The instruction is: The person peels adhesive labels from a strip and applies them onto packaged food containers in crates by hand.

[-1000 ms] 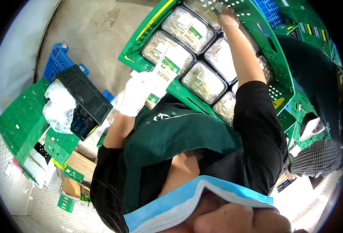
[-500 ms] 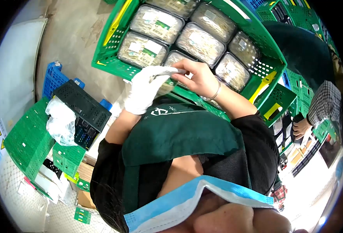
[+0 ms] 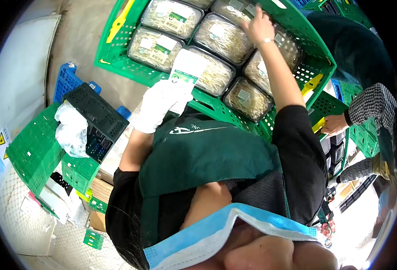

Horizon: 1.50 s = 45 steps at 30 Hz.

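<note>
My left hand (image 3: pixel 160 103), in a white glove, is closed on white-and-green printed labels (image 3: pixel 187 67) held upright at the near edge of a green crate (image 3: pixel 140 80). Clear-lidded black trays of bean sprouts (image 3: pixel 225 38) fill the crate in rows. Trays at the left, such as the front-left sprout tray (image 3: pixel 156 49), carry a similar green-and-white label plus a small white sticker. My bare right hand (image 3: pixel 259 29) reaches over the back right trays. Its fingers are apart, slightly blurred, at the lid of a far tray (image 3: pixel 234 11); whether they touch it I cannot tell.
Yellow handles (image 3: pixel 313 84) sit on the crate's ends. Left stand a black crate (image 3: pixel 97 110), a plastic bag (image 3: pixel 71 130) and green crates (image 3: pixel 34 150). At right, a co-worker's hand (image 3: pixel 334 124) is at a yellow crate handle, near more green crates (image 3: pixel 365 135).
My right hand has left the labels by my left hand and moved away over the far trays. The labels now stand upright in my left hand. The co-worker's hand has moved up to a crate handle.
</note>
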Motion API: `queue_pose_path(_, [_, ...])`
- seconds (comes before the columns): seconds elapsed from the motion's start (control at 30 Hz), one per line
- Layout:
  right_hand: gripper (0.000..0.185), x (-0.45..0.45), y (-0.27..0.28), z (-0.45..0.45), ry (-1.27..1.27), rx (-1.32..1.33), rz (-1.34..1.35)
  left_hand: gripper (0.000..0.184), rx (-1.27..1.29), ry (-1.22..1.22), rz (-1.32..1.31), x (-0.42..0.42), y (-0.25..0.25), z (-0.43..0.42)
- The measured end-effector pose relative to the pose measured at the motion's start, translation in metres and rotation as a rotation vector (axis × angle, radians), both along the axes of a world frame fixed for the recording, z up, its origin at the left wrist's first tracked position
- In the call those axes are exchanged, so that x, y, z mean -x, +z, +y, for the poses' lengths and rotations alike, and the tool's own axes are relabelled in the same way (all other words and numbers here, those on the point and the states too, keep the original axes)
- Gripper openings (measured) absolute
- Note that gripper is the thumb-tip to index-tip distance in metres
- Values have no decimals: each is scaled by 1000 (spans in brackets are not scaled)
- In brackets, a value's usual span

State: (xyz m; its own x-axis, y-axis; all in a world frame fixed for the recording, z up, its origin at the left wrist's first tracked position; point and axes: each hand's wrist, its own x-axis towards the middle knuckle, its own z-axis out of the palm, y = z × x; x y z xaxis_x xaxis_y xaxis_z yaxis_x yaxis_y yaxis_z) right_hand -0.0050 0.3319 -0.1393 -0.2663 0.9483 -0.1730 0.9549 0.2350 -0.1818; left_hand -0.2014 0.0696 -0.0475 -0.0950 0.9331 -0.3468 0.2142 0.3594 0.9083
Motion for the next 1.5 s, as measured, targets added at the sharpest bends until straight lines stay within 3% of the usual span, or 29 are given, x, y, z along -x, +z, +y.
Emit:
queue_pose_path(0.03, [64, -2, -11, -21, 194, -216, 347, 16, -129, -142, 145, -2, -2, -1])
queue_pose_path(0.07, [70, 1, 19, -46, 223, 460, 609, 16, -272, -260, 292, -4, -5, -1])
queue_pose_path(0.1, [61, 4, 41, -79, 276, 893, 937, 16, -274, -260, 293, -6, -3, -1])
queue_pose_path(0.13, [47, 7, 66, -107, 458, 1010, 1148, 17, 30, -79, -53, -10, 0, -1])
queue_pose_path(0.17, [33, 8, 95, -127, 537, 763, 956, 17, 330, 107, -400, -12, 1, -2])
queue_pose_path(0.2, [23, 10, 96, -141, 594, 564, 877, 19, 105, -56, -134, -10, 3, -2])
queue_pose_path(0.23, [15, 12, 101, -150, 621, 435, 919, 19, 103, -52, -135, -17, 5, -3])
queue_pose_path(0.3, [17, 10, 97, -166, 518, 564, 948, 27, -98, 248, -380, -37, 22, 6])
queue_pose_path(0.37, [17, 10, 100, -174, 421, 497, 1027, 24, -131, 174, -51, -39, -5, -13])
queue_pose_path(0.43, [16, 0, 109, -164, 371, 384, 658, 16, 115, -439, 956, -43, 15, -1])
queue_pose_path(0.47, [21, -4, 100, -152, 326, 305, 687, 16, 113, -439, 956, -39, 9, -6])
queue_pose_path(0.53, [25, -13, 92, -106, 182, 317, 488, 12, -227, -105, 420, -24, -8, -22])
queue_pose_path(0.57, [28, -24, 59, -81, 260, 288, 464, 12, -227, -98, 418, -18, -9, -27])
queue_pose_path(0.6, [30, -23, 50, -66, 352, 277, 321, 13, -101, -14, 218, -12, -9, -32])
queue_pose_path(0.63, [31, -19, 21, -58, 427, 73, 166, 13, 23, 68, 19, -5, -9, -36])
queue_pose_path(0.7, [41, -16, -49, -43, 319, -16, 39, 15, -66, 219, 83, 2, -26, -48])
queue_pose_path(0.83, [61, -7, -30, -66, 232, -205, -117, 22, 60, 261, -109, 7, -32, -58])
queue_pose_path(0.9, [62, -1, 16, -88, 194, -198, 57, 25, 38, 279, -191, 6, -36, -50])
queue_pose_path(0.97, [65, -1, 75, -132, 339, -98, 621, 29, 142, 450, -649, -1, -34, -39])
queue_pose_path(1.03, [63, 4, 124, -179, 745, -200, 756, 29, 129, 401, -606, -5, -51, -44])
queue_pose_path(1.07, [62, 12, 128, -194, 763, -211, 713, 30, 37, 247, -321, -11, -51, -43])
queue_pose_path(1.13, [58, 27, 113, -212, 694, -239, 629, 35, -514, -328, 613, -8, -61, -47])
queue_pose_path(1.17, [40, 26, 90, -207, 673, -235, 657, 35, -521, -327, 614, -11, -65, -44])
queue_pose_path(1.23, [21, 15, 97, -206, 588, 71, 672, 39, -399, -78, 455, -18, -48, -38])
queue_pose_path(1.3, [17, 6, 102, -211, 498, 48, 596, 48, -284, 121, 420, -15, -9, -32])
queue_pose_path(1.37, [22, -6, 98, -207, 288, 348, 619, 53, -295, 24, 474, -20, 19, -33])
queue_pose_path(1.4, [27, -11, 101, -210, 189, 744, 986, 54, -318, -65, 514, -28, 28, -38])
queue_pose_path(1.43, [21, -12, 113, -211, 179, 904, 843, 55, -335, -150, 552, -36, 34, -45])
queue_pose_path(1.5, [17, -5, 130, -224, 34, 878, 1256, 57, -354, -275, 611, -44, 34, -56])
